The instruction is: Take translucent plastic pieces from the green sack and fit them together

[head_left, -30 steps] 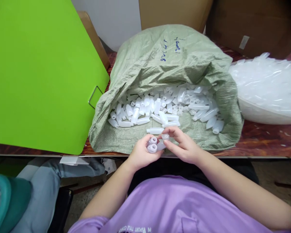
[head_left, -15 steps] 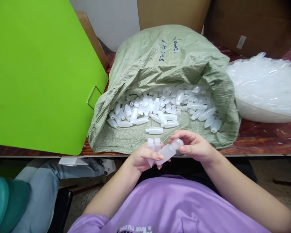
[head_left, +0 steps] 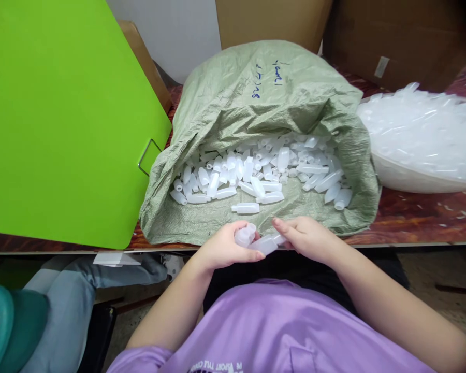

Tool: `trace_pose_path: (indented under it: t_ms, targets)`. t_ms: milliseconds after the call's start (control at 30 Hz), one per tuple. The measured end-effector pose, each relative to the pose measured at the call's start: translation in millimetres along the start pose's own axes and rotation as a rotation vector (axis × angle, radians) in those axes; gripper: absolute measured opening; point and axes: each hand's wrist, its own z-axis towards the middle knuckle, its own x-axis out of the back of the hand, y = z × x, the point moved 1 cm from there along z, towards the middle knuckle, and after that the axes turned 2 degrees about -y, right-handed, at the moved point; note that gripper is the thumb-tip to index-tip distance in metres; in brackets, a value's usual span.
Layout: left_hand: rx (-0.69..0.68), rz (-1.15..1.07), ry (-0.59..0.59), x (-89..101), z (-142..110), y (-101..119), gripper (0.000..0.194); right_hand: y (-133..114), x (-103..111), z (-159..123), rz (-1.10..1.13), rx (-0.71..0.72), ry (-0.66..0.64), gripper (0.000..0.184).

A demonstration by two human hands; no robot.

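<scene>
My left hand (head_left: 228,246) is closed around several small translucent white plastic bottles (head_left: 245,235), their necks pointing up toward me. One more bottle (head_left: 265,244) lies across between my hands, its body under my left thumb and its neck end at the fingers of my right hand (head_left: 303,236). The right fingers wrap round that end and partly hide it. Just beyond the hands is a green woven sack (head_left: 279,111), open toward me, with many similar bottles heaped in its mouth. A single bottle (head_left: 245,208) lies apart on the sack's front flap.
A large green board (head_left: 70,119) with a wire loop stands at left. A clear bag of white pieces (head_left: 427,140) sits on the table (head_left: 423,215) at right. Cardboard boxes (head_left: 272,23) are behind. Below left are a teal bucket (head_left: 27,321) and another person's jeans-clad leg (head_left: 72,295).
The bottles in my left hand have tipped so their necks face me. My right hand has turned over the neck end of the angled bottle, covering more of it. The view shifted slightly.
</scene>
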Motion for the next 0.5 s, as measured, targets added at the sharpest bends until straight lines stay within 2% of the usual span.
trace_pose_path:
  t_ms: [67,100,167,233,300,400,467,500]
  targets:
    - [0.0,0.134,0.08,1.5,-1.8,1.5,0.04,5.7,-2.4,-0.8,-0.019,0.062,0.063,0.051]
    - [-0.002,0.171,0.092,1.9,-2.7,1.5,0.04,8.3,-2.5,-2.1,-0.004,0.128,0.087,0.043]
    - [0.001,0.205,0.08,1.7,-4.5,0.9,0.04,12.7,-2.7,-5.5,0.036,0.21,0.077,0.042]
    - [0.016,0.236,0.066,0.3,-6.4,0.3,0.04,16.0,-4.4,-8.6,0.032,0.163,0.012,0.036]
    - [0.039,0.279,0.055,-2.1,-8.2,0.4,0.038,17.5,-6.4,-10.9,0.055,0.107,0.019,0.042]
    - [0.056,0.293,0.031,-6.1,-9.9,1.7,0.037,16.3,-8.6,-13.1,0.11,0.224,0.097,0.034]
    - [0.053,0.285,0.0,-8.1,-10.5,2.8,0.036,15.5,-10.6,-14.0,0.056,0.275,0.036,0.032]
    - [0.051,0.286,-0.008,-8.6,-10.7,3.1,0.036,15.6,-11.7,-14.2,0.014,0.247,-0.006,0.031]
